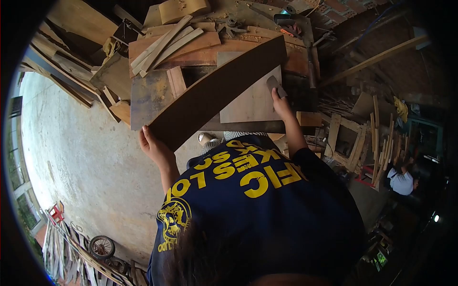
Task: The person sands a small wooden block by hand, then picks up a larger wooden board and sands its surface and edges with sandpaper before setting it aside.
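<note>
A long dark brown board (219, 90) slants across the workbench (143, 102), its lower left end reaching past the bench edge. At that end my left hand (155, 145) grips the board, thumb on top at its edge. My right hand (280, 101) holds a small greyish-brown block (275, 86), apart from the board and to the right of it. Beneath both lies a pale flat panel (245, 107). A short reddish wood piece (176, 81) rests left of the board, below several thin light strips (167, 46).
A clamp-like metal tool (232, 28) and wood shavings are at the bench's far side. Scrap wood (353, 138) is stacked on the right, near a person in a white top (401, 181). Planks lean at the upper left. A wheel (101, 247) stands lower left.
</note>
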`<state>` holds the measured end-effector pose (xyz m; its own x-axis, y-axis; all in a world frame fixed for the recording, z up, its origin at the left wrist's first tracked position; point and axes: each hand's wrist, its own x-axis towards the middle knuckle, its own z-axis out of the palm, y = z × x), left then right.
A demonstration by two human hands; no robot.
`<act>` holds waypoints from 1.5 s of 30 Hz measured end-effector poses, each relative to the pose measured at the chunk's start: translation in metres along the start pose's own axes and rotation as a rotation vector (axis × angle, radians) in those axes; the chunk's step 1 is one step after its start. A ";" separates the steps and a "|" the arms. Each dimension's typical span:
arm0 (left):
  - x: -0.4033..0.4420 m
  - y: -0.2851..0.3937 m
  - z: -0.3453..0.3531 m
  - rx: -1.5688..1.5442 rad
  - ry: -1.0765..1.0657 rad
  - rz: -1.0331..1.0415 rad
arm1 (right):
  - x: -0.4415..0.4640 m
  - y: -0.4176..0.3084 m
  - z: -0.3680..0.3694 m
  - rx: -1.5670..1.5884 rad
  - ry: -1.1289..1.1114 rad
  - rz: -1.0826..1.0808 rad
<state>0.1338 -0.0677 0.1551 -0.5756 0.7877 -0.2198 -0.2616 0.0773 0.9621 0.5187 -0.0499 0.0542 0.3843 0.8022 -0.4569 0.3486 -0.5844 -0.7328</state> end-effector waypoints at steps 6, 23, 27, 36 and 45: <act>-0.006 0.026 0.025 0.387 -0.206 1.038 | -0.033 0.002 0.047 0.199 -0.078 0.200; -0.041 0.037 0.041 0.365 -0.493 1.669 | -0.029 -0.083 0.057 2.043 -1.165 0.042; -0.034 0.029 0.041 0.285 -0.524 1.556 | -0.030 -0.096 0.065 2.011 -1.230 0.043; -0.028 0.036 0.028 -0.525 -0.208 -0.100 | -0.018 -0.063 0.049 1.138 0.120 0.260; -0.004 0.014 0.001 -0.511 -0.331 -0.344 | -0.012 -0.108 0.065 -0.555 -0.142 -0.887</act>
<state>0.1337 -0.0692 0.1701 -0.1501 0.9210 -0.3594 -0.7650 0.1221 0.6324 0.4214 0.0118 0.1060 -0.2909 0.9555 0.0484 0.8119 0.2733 -0.5159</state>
